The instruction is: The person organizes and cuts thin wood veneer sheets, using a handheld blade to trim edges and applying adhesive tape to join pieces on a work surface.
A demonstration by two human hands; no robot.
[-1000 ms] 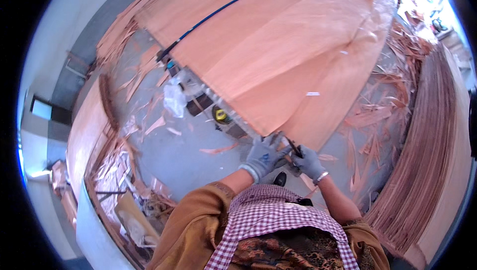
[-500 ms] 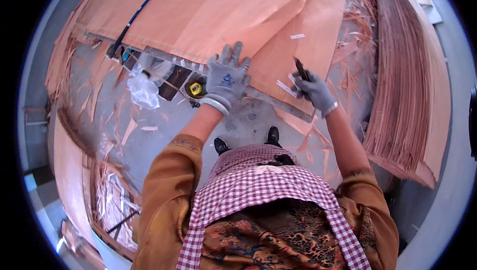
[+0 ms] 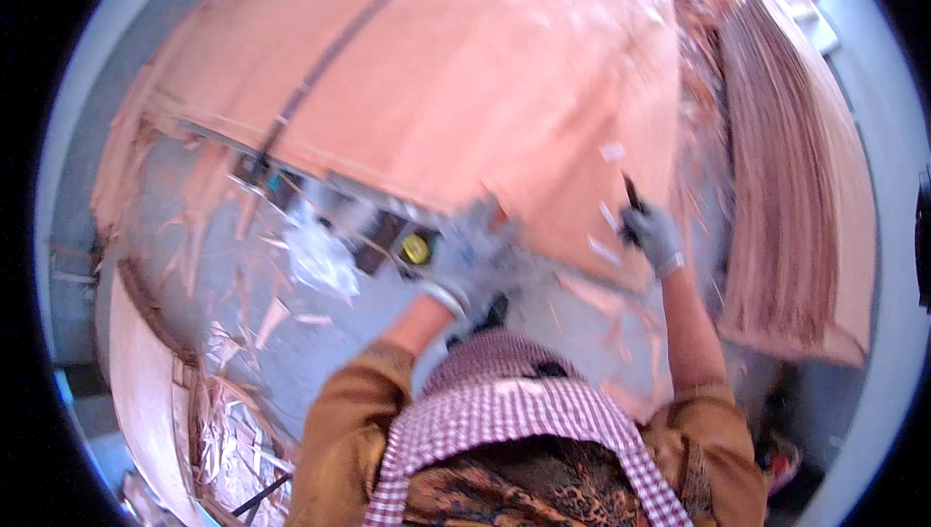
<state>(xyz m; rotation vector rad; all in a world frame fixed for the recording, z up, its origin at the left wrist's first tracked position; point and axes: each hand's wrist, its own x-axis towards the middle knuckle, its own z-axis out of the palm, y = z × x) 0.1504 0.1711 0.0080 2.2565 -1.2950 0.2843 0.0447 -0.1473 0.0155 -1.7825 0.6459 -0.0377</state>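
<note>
A wide sheet of thin orange-brown wood veneer (image 3: 427,110) covers the work surface in front of me. My left hand (image 3: 470,251), in a grey glove, is at the sheet's near edge, its fingers smeared by motion. To the right, my gloved right hand (image 3: 657,234) is closed around a dark, narrow knife (image 3: 631,193), its tip pointing away from me over the sheet. White strips of tape (image 3: 604,251) lie on the veneer beside that hand. A yellow tape measure (image 3: 415,249) sits just left of my left hand.
A tall stack of veneer sheets (image 3: 786,188) stands on the right. A dark flexible rod (image 3: 325,60) lies across the sheet at the left. A clear plastic bag (image 3: 322,257) hangs by the near edge. Veneer scraps (image 3: 274,319) litter the floor, with another veneer pile (image 3: 145,372) lower left.
The view has shifted, blurring the picture. My left hand, earlier flat with fingers spread on the veneer, is now smeared at its edge. The right hand still holds the knife.
</note>
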